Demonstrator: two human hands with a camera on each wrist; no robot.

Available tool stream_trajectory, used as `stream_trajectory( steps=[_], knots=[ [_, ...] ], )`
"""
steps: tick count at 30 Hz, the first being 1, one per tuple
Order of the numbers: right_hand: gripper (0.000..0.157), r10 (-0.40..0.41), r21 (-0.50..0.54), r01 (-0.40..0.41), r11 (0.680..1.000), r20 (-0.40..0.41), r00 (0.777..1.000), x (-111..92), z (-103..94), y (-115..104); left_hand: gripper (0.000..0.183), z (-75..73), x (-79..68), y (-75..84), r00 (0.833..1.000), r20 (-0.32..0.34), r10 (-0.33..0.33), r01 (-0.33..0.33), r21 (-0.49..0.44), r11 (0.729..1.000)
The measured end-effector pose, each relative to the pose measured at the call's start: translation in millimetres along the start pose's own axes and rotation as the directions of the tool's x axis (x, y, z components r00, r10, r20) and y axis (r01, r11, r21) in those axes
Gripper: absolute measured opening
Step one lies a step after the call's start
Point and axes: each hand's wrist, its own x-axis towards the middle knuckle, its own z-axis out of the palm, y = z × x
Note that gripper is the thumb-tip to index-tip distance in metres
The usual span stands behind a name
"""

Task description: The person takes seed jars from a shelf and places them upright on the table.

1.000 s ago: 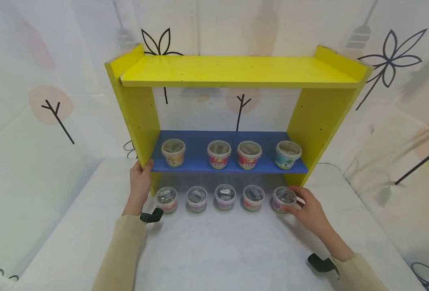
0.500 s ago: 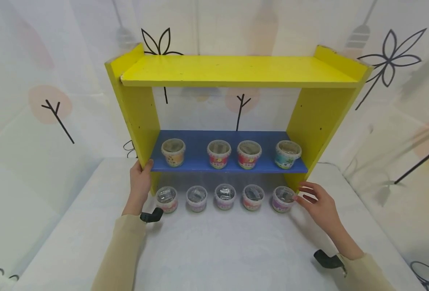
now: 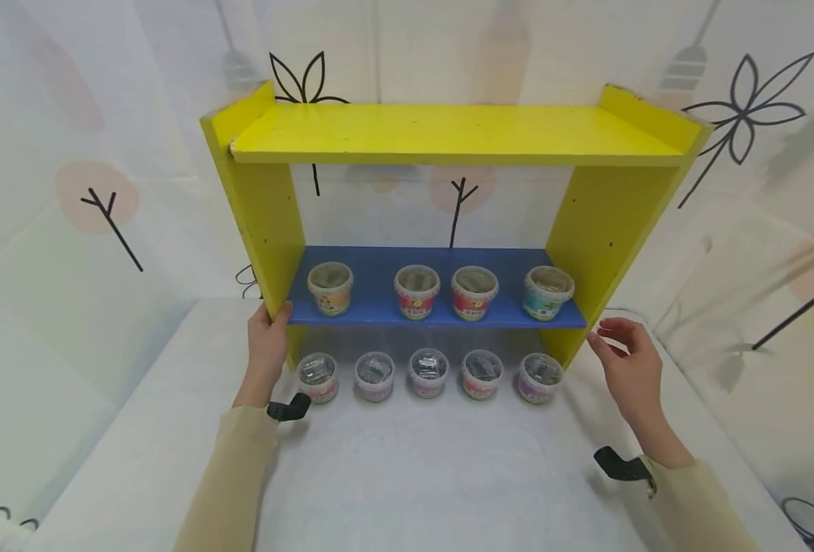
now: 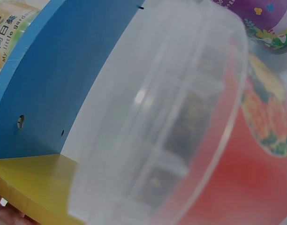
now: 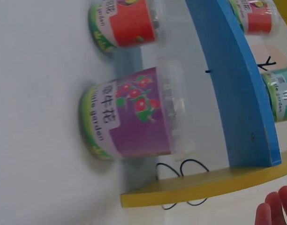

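below the left end of the yellow shelf (image 3: 414, 133), the left sleeve (image 3: 226, 475) is plain pale beige, with a bent black left wristpiece (image 3: 288, 408) at its end. below the shelf's right end, the right sleeve (image 3: 698, 502) is the same beige, the black right wristpiece (image 3: 621, 465) similarly bent.

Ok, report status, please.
Left hand grips yellow panel. Right hand near opposite panel. Four Little Garden cups on blue shelf; five below. No obstacle visible.
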Motion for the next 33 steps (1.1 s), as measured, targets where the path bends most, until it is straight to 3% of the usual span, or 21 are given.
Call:
stream_trajectory(
  steps=[9, 22, 33],
  knots=[
    [0.053, 0.119, 0.08, -0.122, 0.989, 0.031, 0.992, 20, 9.8, -7, 0.049, -0.6, 0.6, -0.3, 1.0, 0.005, -0.009, 0.009, -0.007, 1.0],
    [0.07, 0.132, 0.08, -0.147, 0.986, 0.169, 0.977, 30, 19.3, -4, 0.048, 0.9, 0.1, 0.7, 1.0, -0.001, -0.012, 0.012, -0.014, 1.0],
    [0.072, 0.165, 0.135, -0.203, 0.97, 0.247, 0.955, 39, 25.3, -7, 0.048, -2.8, -0.5, 3.2, 1.0, 0.011, 0.024, -0.024, 0.024, 0.999]
  ],
)
